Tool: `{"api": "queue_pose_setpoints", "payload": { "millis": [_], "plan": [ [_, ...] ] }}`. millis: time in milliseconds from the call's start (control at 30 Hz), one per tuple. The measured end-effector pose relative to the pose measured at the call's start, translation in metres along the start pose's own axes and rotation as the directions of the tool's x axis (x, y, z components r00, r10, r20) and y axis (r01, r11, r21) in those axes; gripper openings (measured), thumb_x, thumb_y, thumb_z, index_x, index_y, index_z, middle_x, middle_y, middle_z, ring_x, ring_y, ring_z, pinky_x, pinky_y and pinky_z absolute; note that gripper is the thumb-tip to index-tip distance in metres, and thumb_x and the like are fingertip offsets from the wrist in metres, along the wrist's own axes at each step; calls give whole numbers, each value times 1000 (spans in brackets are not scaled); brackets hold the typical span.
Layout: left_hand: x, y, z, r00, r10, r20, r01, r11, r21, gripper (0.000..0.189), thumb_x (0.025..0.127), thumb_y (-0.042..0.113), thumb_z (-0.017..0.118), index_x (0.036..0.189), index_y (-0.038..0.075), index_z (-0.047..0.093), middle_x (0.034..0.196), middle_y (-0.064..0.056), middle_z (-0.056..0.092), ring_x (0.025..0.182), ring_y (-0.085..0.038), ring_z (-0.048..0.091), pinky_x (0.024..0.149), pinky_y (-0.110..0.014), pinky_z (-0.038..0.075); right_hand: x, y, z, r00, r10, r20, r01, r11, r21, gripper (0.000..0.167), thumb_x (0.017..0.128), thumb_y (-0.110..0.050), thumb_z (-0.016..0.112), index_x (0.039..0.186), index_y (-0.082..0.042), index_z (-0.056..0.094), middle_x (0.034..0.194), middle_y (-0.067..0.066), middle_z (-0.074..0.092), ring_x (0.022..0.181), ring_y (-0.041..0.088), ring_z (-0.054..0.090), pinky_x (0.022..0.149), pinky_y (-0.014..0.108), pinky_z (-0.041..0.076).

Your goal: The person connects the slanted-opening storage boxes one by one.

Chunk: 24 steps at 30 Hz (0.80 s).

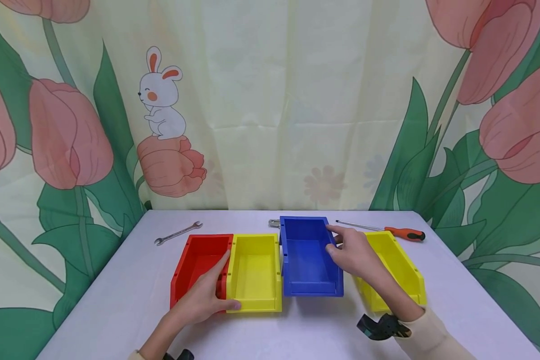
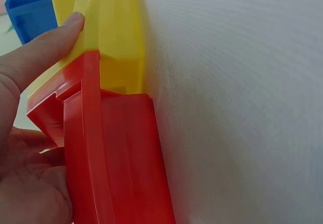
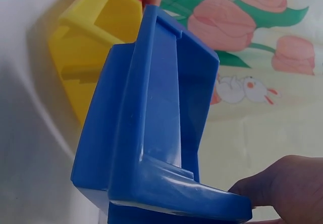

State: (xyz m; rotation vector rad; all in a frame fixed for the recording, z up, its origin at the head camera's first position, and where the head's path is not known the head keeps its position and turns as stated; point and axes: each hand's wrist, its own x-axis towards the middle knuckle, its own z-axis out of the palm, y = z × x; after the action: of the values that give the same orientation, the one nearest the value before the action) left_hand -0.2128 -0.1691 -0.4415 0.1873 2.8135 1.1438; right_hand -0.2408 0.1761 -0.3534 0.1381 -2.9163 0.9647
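Open-front plastic bins, four, with hand tools; blue bin (image 1: 308,270) in my right hand (image 1: 353,250)
Blue bin: glossy moulded plastic, oblong, thick-rimmed, its right wall pinched between my right thumb and fingers, raised above the white tabletop (image 1: 112,305); middle yellow bin (image 1: 255,272): smooth, straight-sided, side by side with the red bin (image 1: 201,257), both on the table; my left hand (image 1: 201,298) spreads over these two, index finger laid straight along their shared wall, thumb touching the yellow front, neither bin clasped; right-hand yellow bin (image 1: 398,255): same scooped shape, set askew, partly under my right forearm; wrench (image 1: 178,233): slim metal, behind the red bin; screwdriver (image 1: 405,233): metal shaft, rounded orange-and-black handle, behind the right-hand yellow bin; metal tool (image 1: 274,223): mostly hidden behind the blue bin
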Motion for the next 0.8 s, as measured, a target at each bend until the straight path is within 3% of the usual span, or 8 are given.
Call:
{"api": "queue_pose_setpoints", "payload": {
  "millis": [800],
  "plan": [
    [1, 0, -1, 1000, -9, 3, 9, 1000, -2, 128, 67, 28, 101, 170, 27, 25, 159, -5, 52, 142, -30, 50, 97, -50, 64, 2, 3, 2, 1000, 2, 5, -2, 1000, 18, 57, 96, -8, 60, 152, 3, 53, 123, 27, 74, 99, 32, 76, 80, 42, 68]
  ]
}}
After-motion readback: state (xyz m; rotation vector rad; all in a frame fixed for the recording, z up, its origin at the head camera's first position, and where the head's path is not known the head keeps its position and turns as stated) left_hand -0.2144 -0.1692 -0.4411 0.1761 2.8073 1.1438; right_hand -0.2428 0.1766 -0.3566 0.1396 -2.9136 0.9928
